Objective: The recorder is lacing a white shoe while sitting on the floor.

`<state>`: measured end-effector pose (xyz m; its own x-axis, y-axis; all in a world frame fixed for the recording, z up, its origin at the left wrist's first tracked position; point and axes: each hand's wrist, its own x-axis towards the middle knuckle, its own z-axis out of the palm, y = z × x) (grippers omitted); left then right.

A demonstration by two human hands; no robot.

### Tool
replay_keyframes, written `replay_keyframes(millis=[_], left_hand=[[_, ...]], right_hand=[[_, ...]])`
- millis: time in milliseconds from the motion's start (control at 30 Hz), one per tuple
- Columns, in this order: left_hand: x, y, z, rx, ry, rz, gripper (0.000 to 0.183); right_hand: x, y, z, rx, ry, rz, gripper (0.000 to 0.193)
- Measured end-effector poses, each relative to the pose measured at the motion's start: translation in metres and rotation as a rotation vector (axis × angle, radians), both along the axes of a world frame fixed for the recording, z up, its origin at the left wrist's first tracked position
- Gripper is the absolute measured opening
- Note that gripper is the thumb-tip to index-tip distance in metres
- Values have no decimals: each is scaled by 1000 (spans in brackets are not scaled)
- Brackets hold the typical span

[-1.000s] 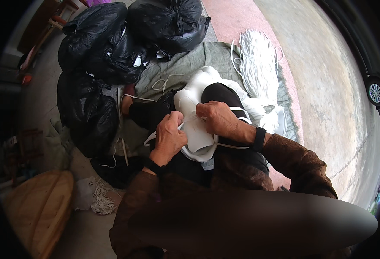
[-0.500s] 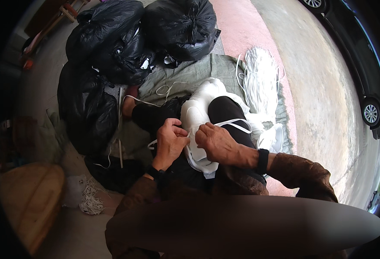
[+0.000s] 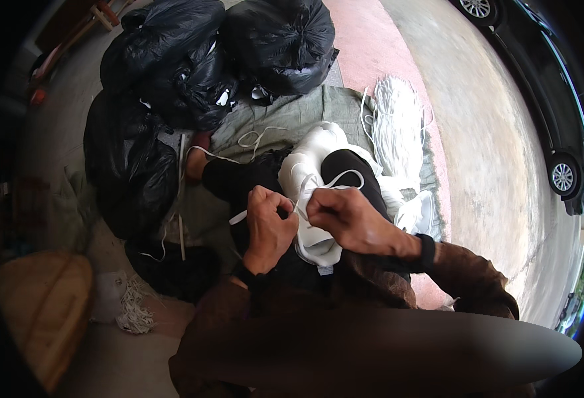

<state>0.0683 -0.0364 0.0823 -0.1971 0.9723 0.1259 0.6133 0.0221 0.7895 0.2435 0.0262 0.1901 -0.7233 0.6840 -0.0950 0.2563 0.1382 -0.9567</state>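
Note:
A white shoe [image 3: 320, 254] rests between my thighs, its heel toward me. Further white shoes [image 3: 324, 139] lie in line beyond it. My left hand [image 3: 269, 225] is closed in a pinch at the shoe's left side, and a white lace end sticks out left of it. Over the shoe's opening my right hand [image 3: 355, 222] is closed too, with fingertips pinched on a white shoelace [image 3: 347, 174] that loops up across my right thigh. The fingertips of both hands are close together but apart. The exact spot where each pinches the lace is partly hidden.
A bundle of white laces [image 3: 398, 132] lies on a green cloth [image 3: 308, 109], with a white shoe [image 3: 417, 213] nearer. Black plastic bags [image 3: 279, 43] are piled ahead and left. A wooden stool top [image 3: 43, 312] and lace scraps [image 3: 135, 308] sit at left. A dark car [image 3: 537, 86] stands far right.
Both hands have drawn back from the shoe a little toward me, the right one also shifting right. The lace loop on the right has become smaller and moved left.

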Motion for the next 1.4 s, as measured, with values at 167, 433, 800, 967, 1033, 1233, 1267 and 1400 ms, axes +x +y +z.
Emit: replay_keyframes(millis=[167,433,800,967,1033,1233,1267,1400], left_hand=[[38,-6,39,273,-236,-218,33],[35,-32,51,-402,-451,-237,41],[10,-9,6,0,57,-344,19],[11,-10,-19,-46,-67,-304,27],[6,-9,-14,-18,-38,-307,28],[7,-7,-4,95,84,-223,33],[8,-7,-8,-42,-177,-217,36],[-47,-20,-13,-428,-1307,-19,50]], right_hand=[[-6,-19,18,-242,271,-55,12],[10,-18,10,-170,433,-173,8],[276,88,-111,-192,314,-1192,23],[251,94,-100,203,-249,-1175,26],[165,81,-109,52,-94,-418,33],[13,75,-111,628,-317,247,28],[10,75,-107,790,-265,265,21],[33,62,-101,1073,-269,490,21]])
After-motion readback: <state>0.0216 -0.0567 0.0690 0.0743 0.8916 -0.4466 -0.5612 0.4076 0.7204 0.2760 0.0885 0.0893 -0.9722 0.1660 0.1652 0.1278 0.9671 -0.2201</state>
